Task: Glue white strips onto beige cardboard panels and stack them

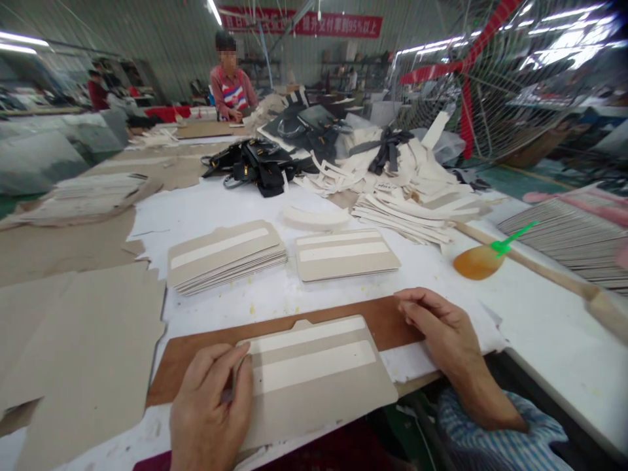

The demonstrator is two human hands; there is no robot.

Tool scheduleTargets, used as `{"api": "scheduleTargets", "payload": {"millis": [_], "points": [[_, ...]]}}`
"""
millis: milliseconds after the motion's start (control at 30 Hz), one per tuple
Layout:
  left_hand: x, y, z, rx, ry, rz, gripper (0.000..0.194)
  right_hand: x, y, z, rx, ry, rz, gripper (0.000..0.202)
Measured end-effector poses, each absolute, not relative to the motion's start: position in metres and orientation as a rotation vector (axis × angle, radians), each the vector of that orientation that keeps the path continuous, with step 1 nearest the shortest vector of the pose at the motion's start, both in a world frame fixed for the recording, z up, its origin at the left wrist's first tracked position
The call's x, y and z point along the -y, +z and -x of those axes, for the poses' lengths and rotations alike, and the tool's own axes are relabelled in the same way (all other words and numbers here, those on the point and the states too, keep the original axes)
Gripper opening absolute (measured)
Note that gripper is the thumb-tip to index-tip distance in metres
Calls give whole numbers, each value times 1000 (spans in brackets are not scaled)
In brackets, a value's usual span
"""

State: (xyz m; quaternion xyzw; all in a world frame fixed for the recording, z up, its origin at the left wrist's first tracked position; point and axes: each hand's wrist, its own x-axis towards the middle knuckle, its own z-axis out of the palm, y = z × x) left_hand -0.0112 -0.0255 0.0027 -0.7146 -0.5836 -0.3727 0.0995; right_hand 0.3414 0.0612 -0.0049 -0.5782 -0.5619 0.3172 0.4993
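A grey-beige cardboard panel [314, 399] with two white strips stuck across it lies near the table's front edge. My left hand [210, 399] grips this panel's left edge between thumb and fingers. Under the panel's far side runs a long brown board [294, 333]. My right hand [444, 330] is at that board's right end, thumb and fingers pressed together; whether anything is between them cannot be made out. Beyond the board sit a fanned stack of similar panels [220, 255] and a smaller pile of panels [348, 258], both with white strips on top.
An orange glue bottle [478, 261] with a green nozzle lies at right. Loose white strips [407, 209] and black bags [260, 163] are heaped behind. Large cardboard sheets [93, 353] cover the left. A caged fan [466, 72] stands back right; another person [230, 91] stands at the far end.
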Motion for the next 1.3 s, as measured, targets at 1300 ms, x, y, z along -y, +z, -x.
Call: {"api": "scheduleTargets", "payload": {"millis": [1300], "points": [[18,6,3,1448,-700,2453,23,-31,-12,-310,2202,71,1112,34]]}}
